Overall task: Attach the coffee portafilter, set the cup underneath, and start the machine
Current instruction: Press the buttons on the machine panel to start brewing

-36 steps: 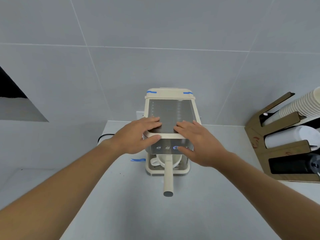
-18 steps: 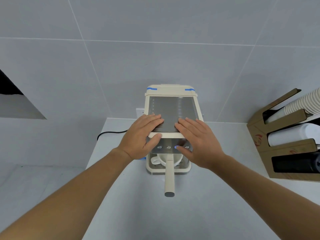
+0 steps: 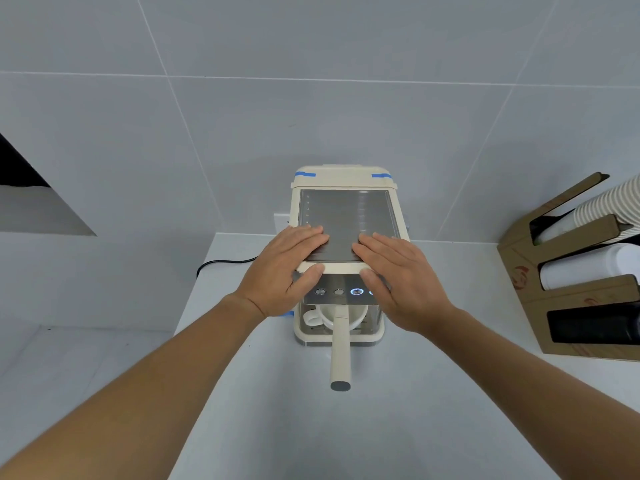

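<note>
A cream coffee machine (image 3: 346,181) with a steel top stands on the white counter against the tiled wall. The portafilter sits in it, its long cream handle (image 3: 340,355) pointing toward me. A white cup (image 3: 323,315) stands under it on the drip tray. On the steel front panel one round button (image 3: 356,291) glows blue. My left hand (image 3: 282,271) lies flat on the machine's top front left corner, thumb over the front edge. My right hand (image 3: 398,275) lies flat on the top front right corner, its thumb off the lit button and resting at the panel's upper edge.
A cardboard holder (image 3: 575,296) with stacks of paper cups and lids stands at the right on the counter (image 3: 311,427). A black power cord (image 3: 221,263) runs behind the machine on the left. The counter's left edge drops to a lower surface.
My right thumb has lifted off the blue-lit button, which now shows fully. Both hands stay on the machine's top. The view has shifted slightly.
</note>
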Tool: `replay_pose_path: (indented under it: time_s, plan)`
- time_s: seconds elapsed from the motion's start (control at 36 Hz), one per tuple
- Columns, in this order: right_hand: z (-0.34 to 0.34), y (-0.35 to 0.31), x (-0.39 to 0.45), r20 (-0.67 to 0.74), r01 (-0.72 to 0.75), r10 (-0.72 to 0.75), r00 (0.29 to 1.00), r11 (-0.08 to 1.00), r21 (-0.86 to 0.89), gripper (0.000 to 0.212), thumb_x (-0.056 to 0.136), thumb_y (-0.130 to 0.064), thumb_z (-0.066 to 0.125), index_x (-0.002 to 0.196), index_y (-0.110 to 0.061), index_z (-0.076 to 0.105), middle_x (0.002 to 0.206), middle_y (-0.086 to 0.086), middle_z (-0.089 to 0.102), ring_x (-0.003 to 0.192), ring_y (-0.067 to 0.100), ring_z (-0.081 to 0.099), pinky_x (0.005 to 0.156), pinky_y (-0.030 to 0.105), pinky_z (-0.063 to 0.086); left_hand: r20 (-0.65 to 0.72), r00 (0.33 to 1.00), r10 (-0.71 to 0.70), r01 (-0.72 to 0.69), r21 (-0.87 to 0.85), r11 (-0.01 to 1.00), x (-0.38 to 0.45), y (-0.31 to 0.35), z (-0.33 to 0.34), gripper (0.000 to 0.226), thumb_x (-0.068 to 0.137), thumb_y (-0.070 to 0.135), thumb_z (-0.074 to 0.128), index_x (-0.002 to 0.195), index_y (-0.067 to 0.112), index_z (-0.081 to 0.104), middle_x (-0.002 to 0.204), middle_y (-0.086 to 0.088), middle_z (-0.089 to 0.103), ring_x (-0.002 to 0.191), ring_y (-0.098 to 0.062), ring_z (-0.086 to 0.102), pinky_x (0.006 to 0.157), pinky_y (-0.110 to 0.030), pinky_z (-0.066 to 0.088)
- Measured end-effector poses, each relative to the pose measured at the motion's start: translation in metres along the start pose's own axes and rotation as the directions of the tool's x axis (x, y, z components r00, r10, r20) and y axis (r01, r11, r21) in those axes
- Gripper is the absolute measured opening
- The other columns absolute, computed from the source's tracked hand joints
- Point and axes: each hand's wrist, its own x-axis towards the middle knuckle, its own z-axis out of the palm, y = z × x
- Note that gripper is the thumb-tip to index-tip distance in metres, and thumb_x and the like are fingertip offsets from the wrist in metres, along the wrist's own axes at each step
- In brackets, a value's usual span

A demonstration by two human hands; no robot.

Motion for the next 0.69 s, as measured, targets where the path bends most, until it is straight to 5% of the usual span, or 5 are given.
replay_pose_path:
  time_s: [0.28, 0.5, 0.69]
  plan:
    - [-0.003, 0.000, 0.000, -0.029, -0.028, 0.031, 0.999, 0.996, 0.084, 0.042, 0.095, -0.028, 0.048, 0.124, -0.005, 0.067, 0.130, 0.012, 0.066, 0.124, 0.028, 0.057, 0.107, 0.041, 0.039, -0.004, 1.000, 0.004, -0.004, -0.019, 1.000, -0.001, 0.001, -0.001, 0.056, 0.093, 0.042, 0.038, 0.143, 0.017, 0.047, 0.151, 0.001, 0.045, 0.142, -0.014, 0.034, 0.121, -0.031, 0.017]
    - [-0.007, 0.003, -0.003, 0.013, -0.134, 0.134, 0.991, 0.983, 0.128, 0.045, 0.096, -0.029, 0.044, 0.127, -0.003, 0.064, 0.133, 0.013, 0.063, 0.128, 0.022, 0.049, 0.115, 0.031, 0.023, 0.006, 1.000, -0.017, 0.017, -0.025, 1.000, -0.001, 0.002, -0.001, 0.058, 0.093, 0.045, 0.036, 0.145, 0.020, 0.045, 0.152, 0.003, 0.043, 0.143, -0.012, 0.032, 0.121, -0.027, 0.014]
    - [-0.011, -0.001, -0.002, 0.058, -0.180, 0.173, 0.983, 0.974, 0.134, 0.048, 0.095, -0.032, 0.044, 0.128, -0.004, 0.064, 0.134, 0.012, 0.063, 0.128, 0.025, 0.053, 0.115, 0.039, 0.032, 0.027, 0.999, -0.023, 0.024, -0.024, 0.999, -0.001, 0.001, -0.003, 0.058, 0.093, 0.045, 0.036, 0.145, 0.020, 0.045, 0.152, 0.004, 0.043, 0.143, -0.012, 0.031, 0.120, -0.027, 0.014]
